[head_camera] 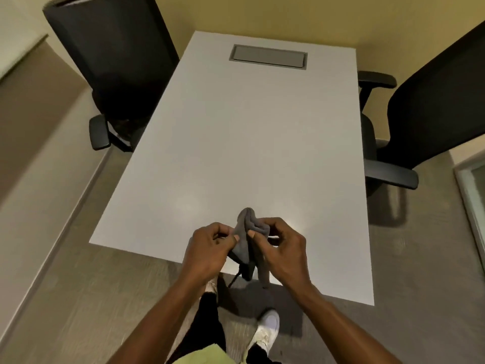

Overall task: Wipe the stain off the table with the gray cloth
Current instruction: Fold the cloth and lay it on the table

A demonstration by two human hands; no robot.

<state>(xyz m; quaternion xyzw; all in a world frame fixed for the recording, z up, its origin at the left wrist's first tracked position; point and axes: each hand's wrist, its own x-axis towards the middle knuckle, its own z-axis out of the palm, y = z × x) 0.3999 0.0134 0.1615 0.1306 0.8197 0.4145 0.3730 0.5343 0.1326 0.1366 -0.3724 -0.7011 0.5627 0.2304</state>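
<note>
A gray cloth [248, 233] is bunched up between both my hands, held just above the near edge of the white table [249, 140]. My left hand [210, 248] pinches its left side and my right hand [280, 248] pinches its right side. A strip of the cloth hangs down past the table edge. I cannot make out a stain on the tabletop; there is only a faint sheen left of the cloth.
A gray recessed cover panel [268, 57] sits in the far end of the table. A black office chair [115, 67] stands at the left, another [425, 114] at the right. My white shoes [266, 329] are on the carpet below.
</note>
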